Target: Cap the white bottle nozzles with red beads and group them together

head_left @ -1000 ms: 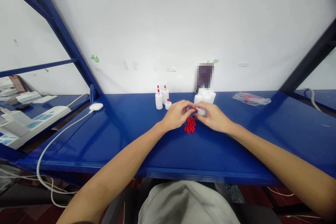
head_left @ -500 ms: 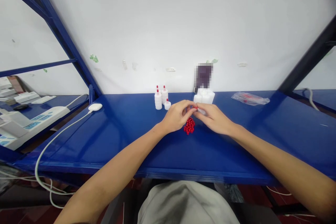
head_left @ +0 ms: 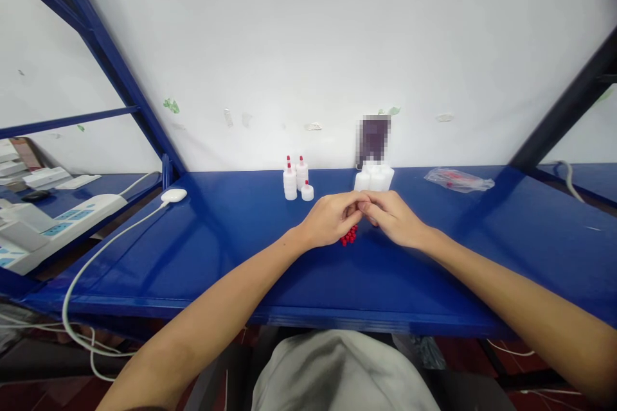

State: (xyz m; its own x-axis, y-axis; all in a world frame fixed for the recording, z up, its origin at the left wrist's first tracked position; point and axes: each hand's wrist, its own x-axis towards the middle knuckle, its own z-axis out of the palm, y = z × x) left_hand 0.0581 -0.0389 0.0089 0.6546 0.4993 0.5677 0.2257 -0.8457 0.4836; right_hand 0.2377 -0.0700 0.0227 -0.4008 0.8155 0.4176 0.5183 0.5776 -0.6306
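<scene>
My left hand (head_left: 332, 217) and my right hand (head_left: 393, 218) meet above the table, fingertips pressed together. Both are closed, and their fingers hide what lies between them. Half a second ago a small red cap showed at the left fingertips and a whitish plastic piece in the right hand. Partly covered by my left hand, a pile of small red caps (head_left: 349, 236) lies on the table. Just behind my hands stand several white plastic bottles (head_left: 376, 178) in a cluster.
To the left stand white bottles with red tips (head_left: 290, 185) beside a short white top with a red tip (head_left: 307, 192). A clear plastic bag (head_left: 460, 180) with red bits lies at right. A white cable puck (head_left: 173, 196) sits at left on the blue table (head_left: 231, 250).
My hands have closed in over the red cap and whitish piece, which are now hidden. They are slightly lower and cover more of the red pile.
</scene>
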